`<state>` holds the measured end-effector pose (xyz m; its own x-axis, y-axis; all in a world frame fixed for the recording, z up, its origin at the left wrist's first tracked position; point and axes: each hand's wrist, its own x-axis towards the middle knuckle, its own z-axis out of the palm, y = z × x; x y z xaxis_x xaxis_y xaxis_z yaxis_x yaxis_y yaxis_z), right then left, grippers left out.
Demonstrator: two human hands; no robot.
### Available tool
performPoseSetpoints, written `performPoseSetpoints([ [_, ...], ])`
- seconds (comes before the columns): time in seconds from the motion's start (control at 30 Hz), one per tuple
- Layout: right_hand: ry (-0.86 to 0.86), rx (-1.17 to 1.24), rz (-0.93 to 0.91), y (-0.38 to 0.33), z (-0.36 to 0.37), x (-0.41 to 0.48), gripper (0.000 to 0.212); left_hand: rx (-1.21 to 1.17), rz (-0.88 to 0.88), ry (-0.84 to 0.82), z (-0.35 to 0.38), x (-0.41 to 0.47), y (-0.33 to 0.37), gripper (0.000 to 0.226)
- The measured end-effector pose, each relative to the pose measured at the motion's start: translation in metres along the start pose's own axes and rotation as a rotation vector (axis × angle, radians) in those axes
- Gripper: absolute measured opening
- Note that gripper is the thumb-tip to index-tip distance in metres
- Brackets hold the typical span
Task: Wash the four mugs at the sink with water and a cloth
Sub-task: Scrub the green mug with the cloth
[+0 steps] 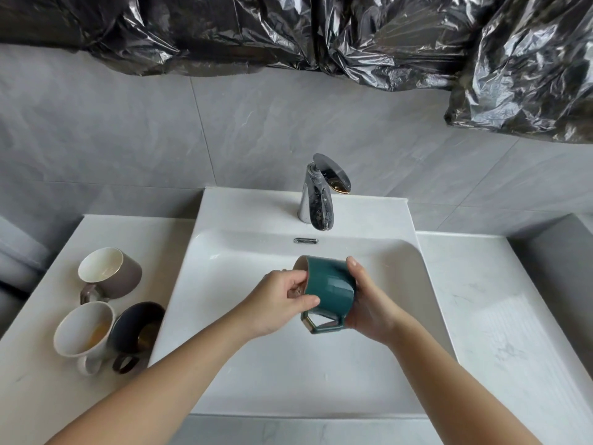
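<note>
The grey tiled wall (pixel 128 139) is being covered along its top by crinkled, light-reflecting black plastic sheeting (pixel 385 36).

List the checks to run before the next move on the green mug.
1. Teal ceramic mug held over white sink basin: ok.
2. Right hand grips mug's body: ok.
3. Left hand pinches mug's rim: ok.
4. Cloth in left hand: cannot tell.
5. Water running from chrome faucet: not ok, no stream visible.
6. Taupe mug, white mug, dark mug wait on white counter: ok.
</note>
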<state>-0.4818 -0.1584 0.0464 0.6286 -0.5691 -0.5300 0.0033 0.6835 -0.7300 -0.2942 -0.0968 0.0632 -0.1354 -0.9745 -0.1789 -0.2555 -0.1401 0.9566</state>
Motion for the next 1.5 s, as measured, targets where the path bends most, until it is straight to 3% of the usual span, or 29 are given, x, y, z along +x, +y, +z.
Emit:
performPoseSetpoints([
  [0.07, -0.011, 0.040, 0.069, -0.001, 0.002, 0.001, 0.058, 0.202, 0.044, 0.006, 0.002, 0.002, -0.003, 0.024],
  [0.3, 0.002, 0.124, -0.076, 0.001, 0.006, 0.003, 0.039, 0.486, 0.311, 0.099, -0.002, 0.009, -0.003, 0.035],
  [0.5, -0.011, 0.011, -0.116, -0.002, 0.009, 0.005, 0.043, 0.426, 0.090, -0.169, -0.007, 0.009, 0.005, 0.053],
  [0.63, 0.012, -0.006, -0.179, 0.000, 0.011, 0.005, 0.047, 0.276, -0.024, -0.169, -0.009, 0.008, 0.010, 0.068],
  [0.73, 0.006, 0.018, -0.226, 0.002, 0.012, 0.005, 0.060, 0.238, -0.031, -0.262, -0.007, 0.010, 0.011, 0.074],
  [0.83, -0.037, 0.040, -0.272, 0.002, 0.014, 0.005, 0.050, 0.431, 0.058, -0.318, -0.005, 0.011, 0.014, 0.064],
  [0.93, -0.036, 0.026, -0.308, 0.003, 0.012, 0.008, 0.057, 0.505, 0.115, -0.306, -0.001, 0.011, 0.018, 0.062],
  [1.0, -0.007, 0.031, -0.324, 0.005, 0.010, 0.010, 0.062, 0.432, 0.140, -0.310, 0.001, 0.010, 0.020, 0.062],
  [1.1, 0.046, 0.012, -0.383, 0.007, 0.007, 0.011, 0.062, 0.092, 0.036, -0.309, 0.000, 0.009, 0.018, 0.060],
  [1.2, 0.090, -0.165, -0.516, 0.004, 0.006, 0.008, 0.054, -0.243, -0.032, -0.272, 0.001, 0.006, 0.020, 0.052],
  [1.27, 0.102, -0.263, -0.570, 0.001, 0.006, 0.008, 0.056, -0.334, -0.040, -0.172, 0.003, 0.006, 0.021, 0.052],
  [1.4, 0.013, -0.176, -0.369, -0.006, 0.007, 0.007, 0.080, -0.212, 0.014, -0.106, 0.003, 0.005, 0.017, 0.044],
  [1.5, -0.096, -0.166, -0.116, -0.010, 0.000, 0.003, 0.077, 0.202, 0.193, -0.103, -0.003, 0.003, 0.010, 0.050],
])
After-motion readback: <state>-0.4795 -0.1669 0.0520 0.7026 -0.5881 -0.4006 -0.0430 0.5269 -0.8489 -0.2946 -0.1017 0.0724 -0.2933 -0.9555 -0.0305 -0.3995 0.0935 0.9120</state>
